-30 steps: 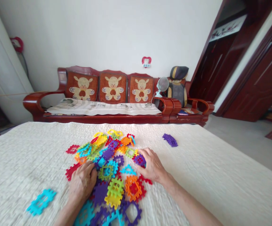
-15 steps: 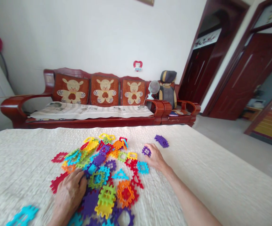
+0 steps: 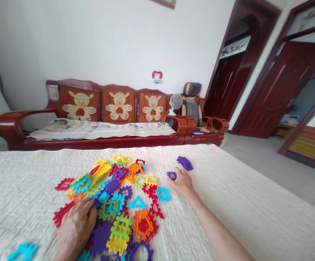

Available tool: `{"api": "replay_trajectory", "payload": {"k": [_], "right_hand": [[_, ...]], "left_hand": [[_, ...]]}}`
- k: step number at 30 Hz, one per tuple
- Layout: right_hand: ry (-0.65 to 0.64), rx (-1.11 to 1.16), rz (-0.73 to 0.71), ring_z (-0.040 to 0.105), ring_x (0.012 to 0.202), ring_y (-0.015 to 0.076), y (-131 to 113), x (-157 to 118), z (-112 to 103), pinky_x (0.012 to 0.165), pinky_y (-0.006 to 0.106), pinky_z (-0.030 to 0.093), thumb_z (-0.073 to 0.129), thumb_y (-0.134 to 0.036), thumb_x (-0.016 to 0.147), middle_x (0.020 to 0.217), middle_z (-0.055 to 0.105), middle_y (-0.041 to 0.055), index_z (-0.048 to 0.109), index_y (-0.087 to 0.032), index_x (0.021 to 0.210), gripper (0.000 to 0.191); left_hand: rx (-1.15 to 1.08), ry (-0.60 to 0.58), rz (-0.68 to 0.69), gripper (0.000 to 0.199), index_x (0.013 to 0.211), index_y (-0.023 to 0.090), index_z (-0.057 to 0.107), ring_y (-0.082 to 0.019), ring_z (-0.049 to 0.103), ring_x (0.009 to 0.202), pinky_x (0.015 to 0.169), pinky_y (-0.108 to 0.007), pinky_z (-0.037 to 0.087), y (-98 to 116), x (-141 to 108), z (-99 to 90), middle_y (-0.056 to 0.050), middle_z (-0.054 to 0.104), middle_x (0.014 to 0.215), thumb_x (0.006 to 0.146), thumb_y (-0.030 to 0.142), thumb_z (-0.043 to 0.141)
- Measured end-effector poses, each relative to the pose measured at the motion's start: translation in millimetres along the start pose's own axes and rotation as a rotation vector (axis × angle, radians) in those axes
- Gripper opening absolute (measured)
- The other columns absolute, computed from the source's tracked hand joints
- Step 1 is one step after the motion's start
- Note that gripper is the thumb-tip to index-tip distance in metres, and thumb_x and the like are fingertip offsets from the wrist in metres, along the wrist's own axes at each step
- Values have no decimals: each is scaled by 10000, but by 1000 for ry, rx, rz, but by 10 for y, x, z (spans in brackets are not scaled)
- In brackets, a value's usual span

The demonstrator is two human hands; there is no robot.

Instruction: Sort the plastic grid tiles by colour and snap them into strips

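My right hand (image 3: 183, 183) is closed on a small purple interlocking tile (image 3: 171, 176), held between thumb and fingers at the table's right part. Just beyond it lies a small overlapping stack of purple tiles (image 3: 185, 163). My left hand (image 3: 77, 223) rests at the near left side of a heap of colourful plastic tiles, its fingers curled and the tips hidden. Around that hand are a red tile (image 3: 62, 214), a large purple tile (image 3: 101, 237) and a green frame tile (image 3: 109, 209). Whatever the left fingers grip is out of sight.
A cream cloth (image 3: 228, 203) covers the table. One cyan tile (image 3: 23, 252) lies apart at the near left. Behind the table stand a wooden sofa (image 3: 92, 145) with bear cushions, a small fan (image 3: 176, 101) and an armchair (image 3: 214, 123).
My right hand has moved slightly right and nearer the purple stack with its purple tile, which now looks flatter. My left hand stays at the heap. The whole view has shifted a little.
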State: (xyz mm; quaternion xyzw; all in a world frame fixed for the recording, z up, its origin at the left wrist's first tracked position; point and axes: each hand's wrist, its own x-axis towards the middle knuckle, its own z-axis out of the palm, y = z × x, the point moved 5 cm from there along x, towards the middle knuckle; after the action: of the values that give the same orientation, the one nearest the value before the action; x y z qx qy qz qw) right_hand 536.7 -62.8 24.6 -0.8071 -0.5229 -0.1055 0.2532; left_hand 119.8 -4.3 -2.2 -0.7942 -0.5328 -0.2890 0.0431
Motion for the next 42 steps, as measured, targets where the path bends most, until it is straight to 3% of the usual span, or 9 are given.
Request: {"api": "replay_trajectory", "payload": {"k": [4, 7, 13, 18, 31, 37, 42], "right_hand": [[-28, 20, -9, 574, 953, 296, -50, 17, 47, 859, 431, 443, 630, -358, 727, 951, 603, 134, 619, -162, 1081, 404], [-6, 130, -4, 577, 989, 267, 25, 77, 52, 897, 401, 450, 609, -326, 724, 998, 600, 117, 592, -154, 1136, 447], [279, 215, 147, 570, 1038, 266, 610, 223, -123, 941, 430, 447, 548, -329, 736, 1106, 582, 129, 532, -142, 1221, 520], [295, 224, 228, 596, 1023, 294, 965, 284, -120, 945, 459, 450, 560, -305, 718, 1085, 621, 162, 572, -109, 1162, 486], [268, 159, 253, 627, 949, 268, 1005, 336, -6, 871, 425, 484, 572, -288, 726, 1034, 657, 125, 596, -163, 1130, 423], [257, 127, 240, 611, 914, 256, 975, 323, -22, 845, 403, 470, 562, -256, 723, 965, 647, 125, 616, -124, 1084, 388], [262, 146, 263, 572, 966, 276, 970, 325, -52, 882, 411, 452, 601, -318, 683, 990, 623, 126, 614, -153, 1083, 433]], "left_hand": [[-12, -5, 23, 347, 915, 224, 691, -224, 655, 990, 896, -365, 518, -30, -2, 24, -56, 694, 1114, 864, 381, 386], [-11, -1, 43, 346, 910, 227, 689, -225, 656, 995, 883, -360, 522, -50, -1, 36, -55, 699, 1102, 860, 385, 384], [8, -11, 57, 349, 869, 231, 680, -218, 664, 962, 828, -343, 536, -22, 9, 13, -48, 700, 1079, 869, 374, 362], [8, 2, 61, 329, 844, 241, 671, -217, 660, 960, 805, -337, 537, -12, 6, 4, -35, 698, 1075, 867, 369, 369], [-23, 3, 48, 288, 851, 254, 676, -213, 663, 935, 818, -334, 542, -26, -1, -6, -19, 701, 1065, 841, 370, 413], [-14, 0, 68, 339, 876, 230, 687, -238, 659, 977, 838, -368, 539, -66, 2, 49, -57, 696, 1097, 859, 384, 385], [7, -13, -1, 313, 916, 236, 686, -220, 650, 990, 897, -360, 514, -1, 10, -35, -44, 691, 1115, 859, 355, 403]]}}
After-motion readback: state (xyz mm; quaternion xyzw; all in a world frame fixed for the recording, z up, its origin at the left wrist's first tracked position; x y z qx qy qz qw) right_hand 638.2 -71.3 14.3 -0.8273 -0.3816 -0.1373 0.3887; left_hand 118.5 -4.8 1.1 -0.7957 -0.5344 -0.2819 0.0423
